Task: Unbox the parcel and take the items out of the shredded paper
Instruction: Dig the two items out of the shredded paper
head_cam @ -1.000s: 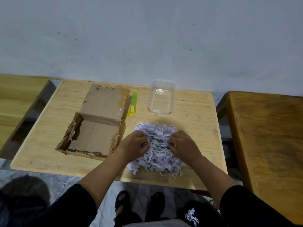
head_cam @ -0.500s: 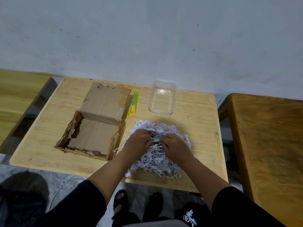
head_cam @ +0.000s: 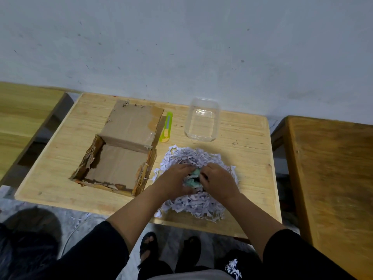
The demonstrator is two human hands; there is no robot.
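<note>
A heap of white shredded paper (head_cam: 193, 156) lies on the wooden table (head_cam: 246, 150), right of the opened cardboard box (head_cam: 117, 164), which holds nothing visible. My left hand (head_cam: 173, 180) and my right hand (head_cam: 218, 178) are both down in the middle of the heap. Between them shows a small teal-green item (head_cam: 192, 177) with a dark part. Fingers of both hands curl around it. Most of the item is hidden by fingers and paper.
A clear plastic container (head_cam: 201, 122) stands behind the heap. A green and yellow utility knife (head_cam: 166, 127) lies between the box flap and the container. Other wooden tables (head_cam: 331, 168) stand right and left. Paper scraps lie on the floor.
My hands moved closer together in the heap and parted the shreds. A teal-green item has come into view between my fingers.
</note>
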